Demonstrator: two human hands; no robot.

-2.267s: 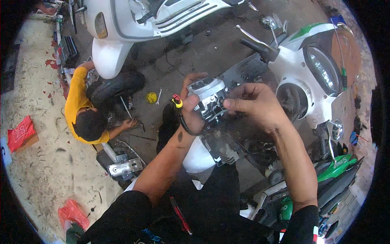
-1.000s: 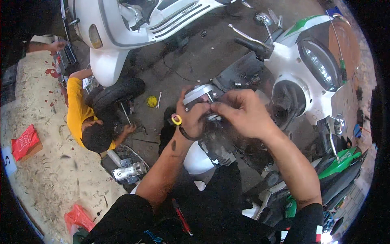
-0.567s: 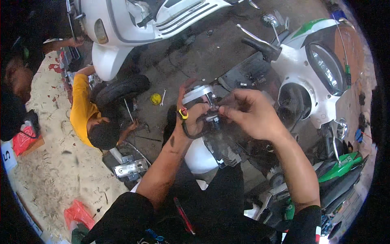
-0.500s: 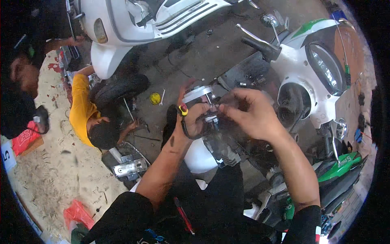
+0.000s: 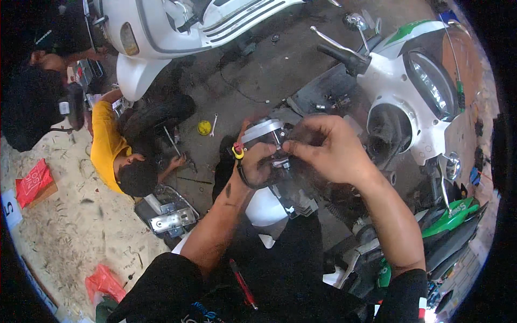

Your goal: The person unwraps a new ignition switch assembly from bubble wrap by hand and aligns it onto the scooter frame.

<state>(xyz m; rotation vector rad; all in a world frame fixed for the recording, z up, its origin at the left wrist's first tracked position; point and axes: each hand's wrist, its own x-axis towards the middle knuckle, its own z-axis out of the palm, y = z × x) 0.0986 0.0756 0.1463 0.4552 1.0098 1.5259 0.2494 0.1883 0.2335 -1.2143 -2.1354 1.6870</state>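
Observation:
In front of me my left hand [image 5: 257, 164] is closed around a round metal part with a pale grey rim [image 5: 262, 130]. A short silver threaded end [image 5: 285, 166] sticks out on its near side. My right hand [image 5: 336, 153] pinches at the part's right side with thumb and forefinger. Whatever lies between those fingertips is too small to make out. A black cord with a yellow-and-red piece [image 5: 238, 149] circles my left wrist. Below the hands are a white panel [image 5: 265, 207] and a dark finned metal piece [image 5: 302, 205].
White scooter bodywork [image 5: 161, 32] spans the far left; a white-and-green scooter front [image 5: 425, 102] stands at right. A co-worker in a yellow shirt [image 5: 105, 142] crouches at left, another in black [image 5: 37, 102] beyond. A wrench [image 5: 214, 125] and yellow round object [image 5: 204, 127] lie on the floor.
Both my hands stay on the metal part, with my right fingertips shifted slightly left and down. At far left the person in black has leaned further into view.

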